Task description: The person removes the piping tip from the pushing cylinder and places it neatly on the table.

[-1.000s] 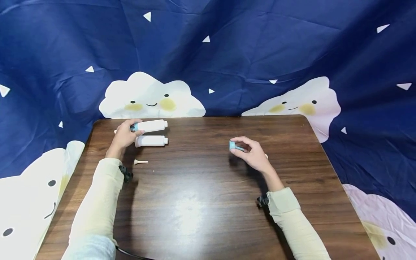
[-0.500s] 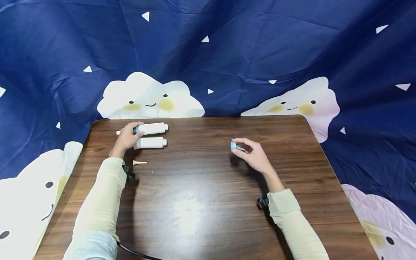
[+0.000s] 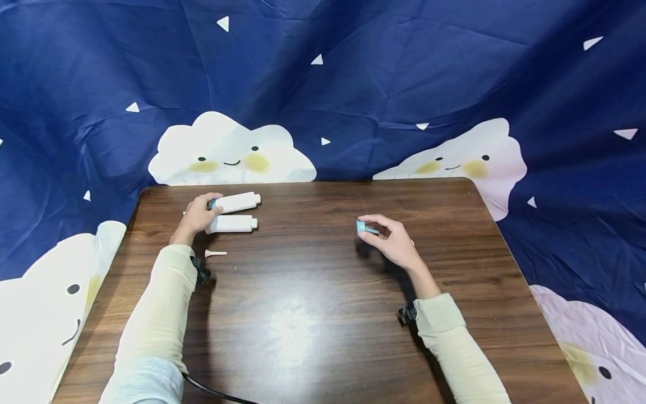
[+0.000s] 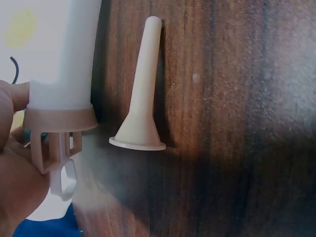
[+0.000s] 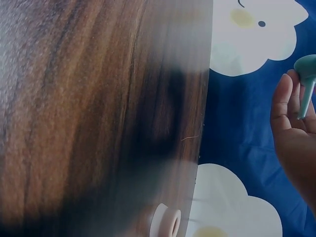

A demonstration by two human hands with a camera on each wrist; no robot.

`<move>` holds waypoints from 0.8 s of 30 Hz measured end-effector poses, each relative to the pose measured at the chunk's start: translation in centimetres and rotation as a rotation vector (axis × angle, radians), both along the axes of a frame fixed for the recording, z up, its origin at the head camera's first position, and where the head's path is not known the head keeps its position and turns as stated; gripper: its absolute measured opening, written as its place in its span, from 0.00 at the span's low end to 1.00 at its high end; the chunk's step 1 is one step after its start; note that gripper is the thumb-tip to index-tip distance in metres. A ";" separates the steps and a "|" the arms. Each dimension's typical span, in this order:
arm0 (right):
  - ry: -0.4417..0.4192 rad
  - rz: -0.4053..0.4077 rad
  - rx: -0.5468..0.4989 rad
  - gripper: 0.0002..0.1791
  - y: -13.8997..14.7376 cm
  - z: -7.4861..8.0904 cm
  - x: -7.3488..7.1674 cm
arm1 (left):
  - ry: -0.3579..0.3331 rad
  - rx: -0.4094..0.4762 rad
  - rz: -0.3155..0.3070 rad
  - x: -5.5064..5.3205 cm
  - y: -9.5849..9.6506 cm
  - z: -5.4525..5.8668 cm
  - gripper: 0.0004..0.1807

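Wooden table (image 3: 323, 269), blue curtain (image 3: 348, 84) behind. I see left hand (image 3: 195, 216) gripping a white tube (image 3: 237, 202) near the far left corner, right hand (image 3: 395, 240) pinching a blue nozzle (image 3: 360, 226).

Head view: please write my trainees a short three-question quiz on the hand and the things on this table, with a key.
1. Multiple choice. In the head view, what colour is the small piece that the right hand pinches?
A. Red
B. Light blue
C. Yellow

2. True or false? The cream nozzle lies on its side on the tabletop.

3. Count. How many white tubes show in the head view?

Key: 1. B, light blue. 2. True. 3. Two.
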State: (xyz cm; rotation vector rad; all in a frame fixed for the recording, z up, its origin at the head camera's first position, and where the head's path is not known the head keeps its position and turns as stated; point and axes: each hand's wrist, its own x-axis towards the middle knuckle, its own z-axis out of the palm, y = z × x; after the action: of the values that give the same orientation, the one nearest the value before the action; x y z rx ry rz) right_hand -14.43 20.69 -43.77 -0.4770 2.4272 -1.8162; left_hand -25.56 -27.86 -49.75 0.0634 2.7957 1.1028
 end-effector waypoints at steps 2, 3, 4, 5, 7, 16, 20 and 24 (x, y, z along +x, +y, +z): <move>-0.002 0.000 -0.003 0.19 0.0 0.0 0.0 | -0.010 -0.013 -0.004 0.0 -0.1 0.1 0.24; -0.005 0.000 -0.005 0.19 0.0 0.0 0.0 | -0.010 -0.017 -0.006 0.0 -0.1 0.1 0.24; -0.007 -0.001 -0.005 0.20 -0.1 0.0 0.0 | -0.009 -0.020 -0.008 0.0 -0.2 0.1 0.24; -0.009 0.000 -0.006 0.20 -0.1 0.1 0.0 | -0.005 -0.024 -0.007 0.0 -0.2 0.2 0.24; -0.013 0.000 -0.008 0.20 -0.1 0.1 0.0 | 0.001 -0.021 -0.004 -0.1 -0.3 0.3 0.24; -0.015 0.014 -0.021 0.20 -0.1 0.1 -0.1 | 0.027 -0.046 -0.007 0.0 0.2 0.9 0.25; -0.006 0.022 -0.025 0.20 -0.2 0.1 -0.1 | 0.036 -0.122 0.008 0.3 0.6 1.6 0.24; -0.004 0.027 -0.034 0.20 -0.4 0.4 -0.1 | 0.016 -0.190 0.037 0.7 0.8 2.4 0.23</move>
State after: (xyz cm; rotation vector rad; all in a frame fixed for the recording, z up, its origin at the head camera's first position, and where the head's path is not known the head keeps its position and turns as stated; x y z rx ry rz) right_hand -14.58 20.28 -43.41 -0.5058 2.3798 -1.8482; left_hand -24.84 -27.08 -47.34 0.0007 2.9115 0.8418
